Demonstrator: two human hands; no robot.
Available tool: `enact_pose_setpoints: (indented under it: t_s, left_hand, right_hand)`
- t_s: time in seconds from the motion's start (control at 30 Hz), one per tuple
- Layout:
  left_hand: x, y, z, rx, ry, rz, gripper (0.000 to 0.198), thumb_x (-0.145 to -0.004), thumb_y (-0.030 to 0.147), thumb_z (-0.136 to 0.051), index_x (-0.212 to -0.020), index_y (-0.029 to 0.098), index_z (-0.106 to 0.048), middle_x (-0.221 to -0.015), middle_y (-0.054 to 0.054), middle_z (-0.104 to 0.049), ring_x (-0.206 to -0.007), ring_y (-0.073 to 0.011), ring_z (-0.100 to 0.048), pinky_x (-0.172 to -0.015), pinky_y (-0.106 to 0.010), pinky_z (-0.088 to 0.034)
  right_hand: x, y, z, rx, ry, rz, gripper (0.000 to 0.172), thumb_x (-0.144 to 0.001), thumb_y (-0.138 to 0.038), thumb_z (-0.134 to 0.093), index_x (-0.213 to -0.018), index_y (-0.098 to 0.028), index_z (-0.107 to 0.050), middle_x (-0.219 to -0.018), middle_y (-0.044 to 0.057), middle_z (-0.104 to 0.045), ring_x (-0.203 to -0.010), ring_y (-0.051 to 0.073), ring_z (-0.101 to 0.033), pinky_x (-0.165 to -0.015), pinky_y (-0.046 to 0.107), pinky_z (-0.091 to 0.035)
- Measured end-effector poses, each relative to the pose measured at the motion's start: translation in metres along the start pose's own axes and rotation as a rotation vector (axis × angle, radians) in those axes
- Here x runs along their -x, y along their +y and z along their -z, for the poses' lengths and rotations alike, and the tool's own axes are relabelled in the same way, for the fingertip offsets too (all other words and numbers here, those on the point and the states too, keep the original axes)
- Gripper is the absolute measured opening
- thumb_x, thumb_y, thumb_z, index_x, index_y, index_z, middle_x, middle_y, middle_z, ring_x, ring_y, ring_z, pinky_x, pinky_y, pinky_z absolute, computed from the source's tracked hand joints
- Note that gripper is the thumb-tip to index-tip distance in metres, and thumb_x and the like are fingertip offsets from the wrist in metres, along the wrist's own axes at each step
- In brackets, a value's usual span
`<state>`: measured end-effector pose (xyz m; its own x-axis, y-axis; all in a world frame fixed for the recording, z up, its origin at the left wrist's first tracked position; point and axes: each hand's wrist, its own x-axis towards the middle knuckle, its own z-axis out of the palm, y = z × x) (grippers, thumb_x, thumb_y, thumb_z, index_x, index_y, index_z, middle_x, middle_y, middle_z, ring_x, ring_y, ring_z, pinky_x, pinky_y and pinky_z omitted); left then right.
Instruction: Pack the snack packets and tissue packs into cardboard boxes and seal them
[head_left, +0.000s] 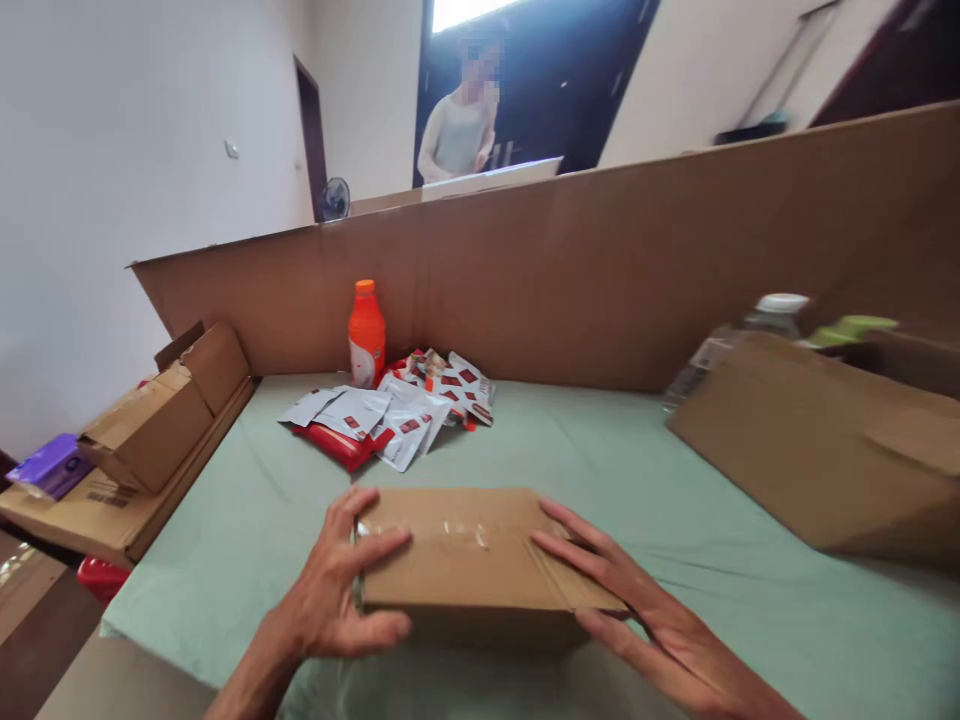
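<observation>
A closed brown cardboard box (465, 565) with clear tape across its top is at the near middle of the green-covered table (592, 440). My left hand (337, 580) grips its left end, fingers over the top edge and thumb by the front. At the right end, my right hand (615, 580) has its fingers on the top and its thumb near the front edge. Beyond the box lies a loose pile of white and red packets (409, 425). An orange bottle (367, 335) with an orange cap stands upright behind the pile.
A tall cardboard panel (570, 270) runs along the table's back. On the right, a large open carton (810, 450) holds a white-capped clear bottle (778, 312) and something green. Cardboard boxes (161, 420) and a purple pack (51, 466) sit left. A person (457, 135) stands beyond the panel.
</observation>
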<state>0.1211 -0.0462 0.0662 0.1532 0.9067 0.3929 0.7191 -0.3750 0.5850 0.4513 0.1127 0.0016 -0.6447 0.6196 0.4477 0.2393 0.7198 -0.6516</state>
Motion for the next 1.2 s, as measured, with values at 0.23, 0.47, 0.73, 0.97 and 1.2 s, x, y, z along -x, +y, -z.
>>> enact_pose_setpoints:
  t_s: [0.23, 0.47, 0.73, 0.97, 1.2]
  left_hand:
    - [0.104, 0.026, 0.004, -0.49, 0.521, 0.136, 0.062, -0.084, 0.019, -0.069, -0.142, 0.034, -0.055, -0.149, -0.012, -0.041, -0.142, -0.0348, -0.041, -0.109, -0.056, -0.049]
    - [0.102, -0.041, 0.059, -0.831, 0.903, 0.441, 0.037, -0.09, 0.042, -0.068, -0.123, 0.027, -0.069, -0.137, -0.013, -0.051, -0.124, -0.035, -0.054, -0.106, -0.058, -0.046]
    - [-0.035, -0.18, 0.108, -0.706, 0.941, 0.635, 0.046, -0.086, 0.034, -0.074, -0.129, 0.019, -0.068, -0.155, -0.018, -0.038, -0.148, -0.0433, -0.032, -0.123, -0.06, -0.026]
    - [-0.088, -0.235, 0.117, -0.591, 0.885, 0.775, 0.066, -0.095, 0.033, -0.07, -0.154, 0.024, -0.041, -0.168, -0.014, -0.025, -0.151, -0.0414, -0.031, -0.118, -0.067, -0.034]
    - [-0.029, -0.212, 0.035, -0.521, 0.682, 0.732, 0.052, -0.096, 0.034, -0.07, -0.143, 0.021, -0.053, -0.156, -0.013, -0.045, -0.138, -0.0351, -0.05, -0.11, -0.059, -0.048]
  right_hand:
    - [-0.086, -0.038, -0.087, -0.264, -0.088, -0.046, 0.056, -0.103, -0.049, -0.047, -0.156, -0.032, -0.047, -0.166, 0.009, -0.039, -0.15, 0.028, -0.04, -0.119, 0.049, -0.041]
    - [-0.102, -0.044, -0.176, -0.249, -0.284, -0.022, 0.047, -0.098, -0.039, -0.052, -0.14, -0.02, -0.063, -0.164, 0.017, -0.039, -0.143, 0.029, -0.051, -0.118, 0.051, -0.042]
    - [-0.073, -0.04, -0.179, 0.018, -0.395, -0.013, 0.037, -0.099, -0.027, -0.047, -0.123, -0.019, -0.074, -0.16, 0.016, -0.047, -0.144, 0.032, -0.049, -0.119, 0.055, -0.04]
    - [-0.076, -0.037, -0.178, 0.011, -0.383, 0.042, 0.034, -0.098, -0.023, -0.047, -0.117, -0.02, -0.074, -0.154, 0.015, -0.054, -0.141, 0.032, -0.052, -0.115, 0.054, -0.045]
    - [-0.079, -0.043, -0.176, -0.003, -0.382, 0.035, 0.033, -0.098, -0.02, -0.047, -0.116, -0.019, -0.074, -0.153, 0.015, -0.056, -0.138, 0.03, -0.054, -0.115, 0.054, -0.044]
